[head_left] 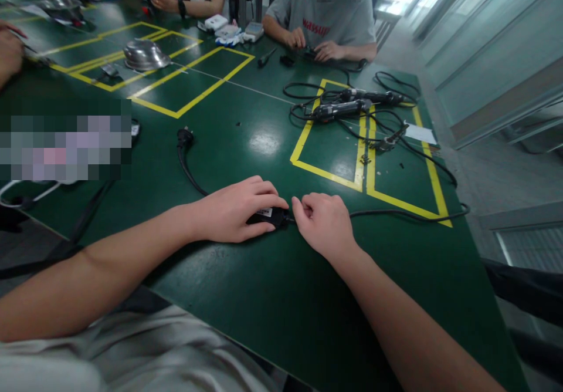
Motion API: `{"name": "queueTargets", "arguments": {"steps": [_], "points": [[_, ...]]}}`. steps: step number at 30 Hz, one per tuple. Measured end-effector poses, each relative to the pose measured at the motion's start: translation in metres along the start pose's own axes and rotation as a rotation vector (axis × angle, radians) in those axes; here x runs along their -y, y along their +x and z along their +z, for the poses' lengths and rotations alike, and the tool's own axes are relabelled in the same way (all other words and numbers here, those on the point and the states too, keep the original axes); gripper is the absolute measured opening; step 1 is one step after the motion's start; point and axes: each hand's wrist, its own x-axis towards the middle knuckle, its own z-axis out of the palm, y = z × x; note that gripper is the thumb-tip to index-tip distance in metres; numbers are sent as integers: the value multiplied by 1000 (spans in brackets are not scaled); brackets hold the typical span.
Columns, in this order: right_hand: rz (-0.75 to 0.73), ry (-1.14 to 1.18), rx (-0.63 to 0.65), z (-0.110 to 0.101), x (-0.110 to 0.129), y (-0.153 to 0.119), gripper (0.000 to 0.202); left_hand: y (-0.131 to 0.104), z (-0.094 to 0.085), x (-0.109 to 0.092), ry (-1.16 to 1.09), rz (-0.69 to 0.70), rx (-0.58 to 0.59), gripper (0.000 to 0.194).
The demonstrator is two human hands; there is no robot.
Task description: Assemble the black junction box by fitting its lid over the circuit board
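My left hand [246,210] is closed over a small black box with a white label [278,216], which looks like a power adapter and rests on the green table. A black cord with a plug [185,138] runs from under that hand toward the far left. Close by on the right, my right hand [324,225] is curled around the black cord [396,215] that leaves the adapter's right end. This cord continues across the table toward the right edge. The palm hides the stretch of cord inside my right hand.
Two black electric screwdrivers [343,110] with tangled cables lie at the right, near small screws [366,159]. A metal bowl [145,54] stands at the back left. Yellow tape [328,175] marks rectangles on the table [246,298]. Across it, a person in grey [329,16] handles something dark.
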Motion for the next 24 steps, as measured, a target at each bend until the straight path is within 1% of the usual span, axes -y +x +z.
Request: {"name": "queueTargets", "arguments": {"steps": [9, 13, 17, 24], "points": [[6, 9, 6, -1, 0, 0, 47, 1, 6, -2, 93, 20, 21, 42], [11, 18, 16, -4, 2, 1, 47, 3, 7, -5, 158, -10, 58, 42], [20, 15, 13, -6, 4, 1, 47, 4, 7, -9, 238, -25, 85, 46], [6, 26, 15, -4, 1, -1, 48, 2, 8, -8, 200, -12, 65, 47]]}}
